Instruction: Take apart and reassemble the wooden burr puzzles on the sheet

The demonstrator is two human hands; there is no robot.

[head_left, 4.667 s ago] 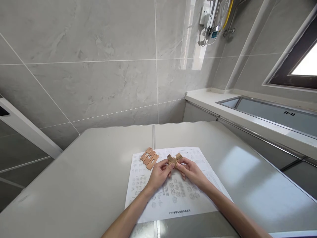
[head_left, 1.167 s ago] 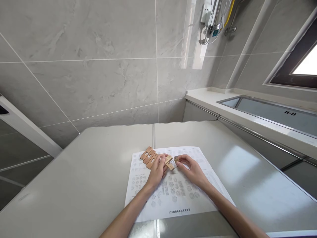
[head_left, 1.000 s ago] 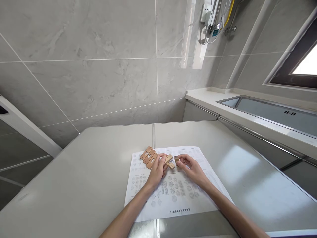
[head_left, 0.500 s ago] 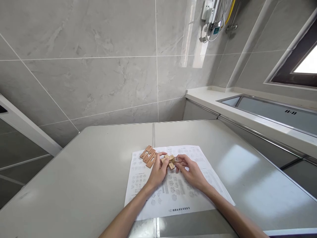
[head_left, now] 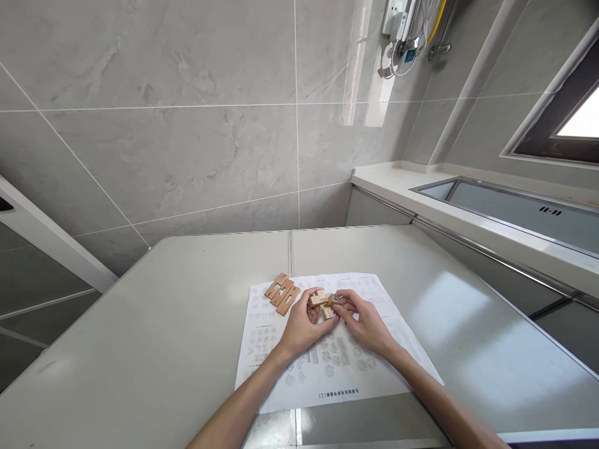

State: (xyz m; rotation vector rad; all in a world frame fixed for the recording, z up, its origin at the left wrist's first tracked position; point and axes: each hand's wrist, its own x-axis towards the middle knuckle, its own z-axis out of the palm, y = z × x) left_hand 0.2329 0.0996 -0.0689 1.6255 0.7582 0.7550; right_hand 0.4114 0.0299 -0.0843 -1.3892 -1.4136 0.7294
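Between my hands, above the printed sheet point(head_left: 337, 399), is a partly joined wooden burr puzzle point(head_left: 320, 299) of pale interlocking blocks. My left hand point(head_left: 302, 324) cups it from the left and below, fingers curled round it and the thumb along its near side. My right hand point(head_left: 362, 321) pinches a darker, brownish wooden block point(head_left: 334, 299) at the puzzle's right side; whether that block is locked in, I cannot tell. Left of my left hand, several flat reddish-brown wooden pieces with cut-outs point(head_left: 281, 293) lie on the sheet's upper left corner.
The sheet lies on a pale, glossy table point(head_left: 140, 337) with a seam down its middle. Behind stands a grey tiled wall point(head_left: 187, 156). To the right is a white counter point(head_left: 388, 179) with a sink point(head_left: 515, 209); a socket with cables point(head_left: 397, 28) hangs above.
My left hand has shifted its grip: its thumb has moved from the top of the puzzle down to the near side, and more of the blocks show. My right hand stays nearly in place.
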